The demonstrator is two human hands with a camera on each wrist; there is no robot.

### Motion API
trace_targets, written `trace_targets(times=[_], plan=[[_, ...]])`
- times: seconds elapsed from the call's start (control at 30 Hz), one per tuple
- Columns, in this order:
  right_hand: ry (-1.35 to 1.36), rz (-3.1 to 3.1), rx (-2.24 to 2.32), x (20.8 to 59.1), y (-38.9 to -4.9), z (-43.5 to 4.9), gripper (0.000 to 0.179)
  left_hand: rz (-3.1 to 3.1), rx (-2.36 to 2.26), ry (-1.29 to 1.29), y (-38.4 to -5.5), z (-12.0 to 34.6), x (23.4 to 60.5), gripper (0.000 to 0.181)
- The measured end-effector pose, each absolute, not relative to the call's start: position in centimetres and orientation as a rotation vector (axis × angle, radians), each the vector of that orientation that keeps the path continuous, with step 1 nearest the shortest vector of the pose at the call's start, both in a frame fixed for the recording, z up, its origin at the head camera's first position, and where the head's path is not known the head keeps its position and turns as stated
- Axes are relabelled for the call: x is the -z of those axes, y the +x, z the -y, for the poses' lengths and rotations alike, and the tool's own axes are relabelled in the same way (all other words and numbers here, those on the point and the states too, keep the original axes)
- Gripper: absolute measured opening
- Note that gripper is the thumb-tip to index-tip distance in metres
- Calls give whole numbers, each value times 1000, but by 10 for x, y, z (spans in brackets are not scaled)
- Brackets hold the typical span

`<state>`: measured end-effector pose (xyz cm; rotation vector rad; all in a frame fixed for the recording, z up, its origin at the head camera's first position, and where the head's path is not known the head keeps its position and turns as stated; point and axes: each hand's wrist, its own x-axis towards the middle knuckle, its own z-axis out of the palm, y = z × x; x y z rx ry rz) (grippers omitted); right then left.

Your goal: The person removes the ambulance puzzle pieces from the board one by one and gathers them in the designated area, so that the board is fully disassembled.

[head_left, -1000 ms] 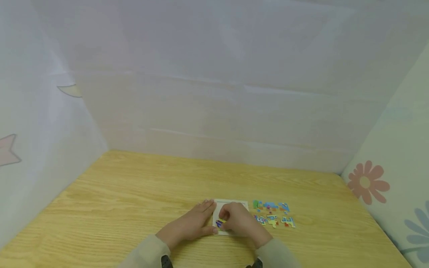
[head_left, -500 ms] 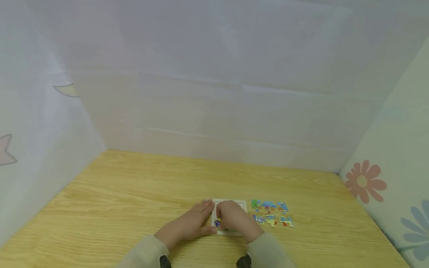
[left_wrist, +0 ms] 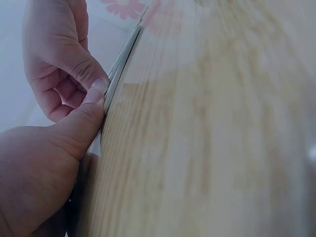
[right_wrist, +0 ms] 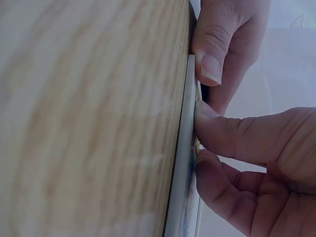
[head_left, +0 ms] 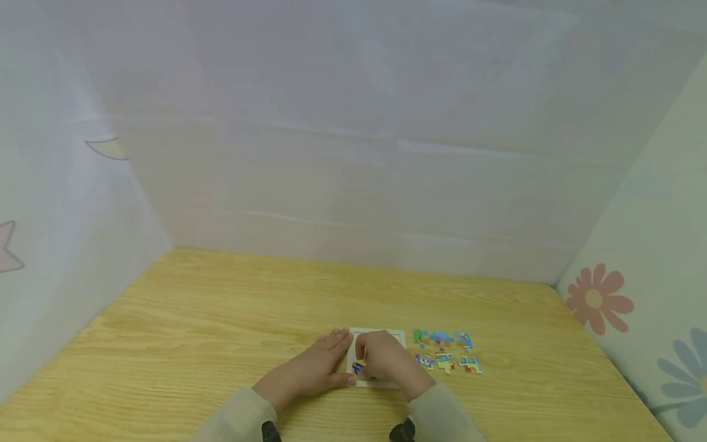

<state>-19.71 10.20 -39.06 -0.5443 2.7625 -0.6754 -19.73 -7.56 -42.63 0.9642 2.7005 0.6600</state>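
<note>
A small white puzzle tray (head_left: pixel 381 329) lies on the wooden table in the head view. My left hand (head_left: pixel 316 367) rests along its left edge, fingers extended and the thumb at the near left corner. My right hand (head_left: pixel 386 362) is over the tray with curled fingers. Its thumb (right_wrist: pixel 217 129) and index finger pinch a puzzle piece low at the tray surface, the piece mostly hidden by them. A purple and yellow printed patch (head_left: pixel 358 368) shows at the tray's lower left, beside the right fingertips.
Several loose puzzle pieces (head_left: pixel 444 363) lie in two rows just right of the tray, blue and green ones behind, yellow and red ones in front. The wooden table (head_left: pixel 221 307) is bounded by a pale back wall (head_left: pixel 353 184) and printed side walls.
My right hand has turned slightly and lowered onto the tray, covering more of the yellow part of the piece. The left hand keeps its place on the tray's edge.
</note>
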Motion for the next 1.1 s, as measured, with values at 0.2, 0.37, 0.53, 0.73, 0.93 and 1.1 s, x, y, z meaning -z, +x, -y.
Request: trace_targets(times=[0.2,0.37,0.53,0.73,0.93,1.1], plan=[[-517,-2694,814,394,-199,-108,24,-2699,-648,966,-198,76,429,85],[-494,-2657,902,395,-198,-111,24,-2703,-645,969,-199,76,429,85],[-493,-2642,953,398,-198,-112,22,-2713,-644,973,-199,76,430,85],[-502,-2660,970,401,-198,-116,22,-2700,-660,964,-198,76,429,85],[-489,-2623,1103,407,-196,-121,24,-2705,-651,969,-198,76,429,84],[-448,-2598,1230,411,-194,-123,22,-2714,-646,978,-199,76,431,84]])
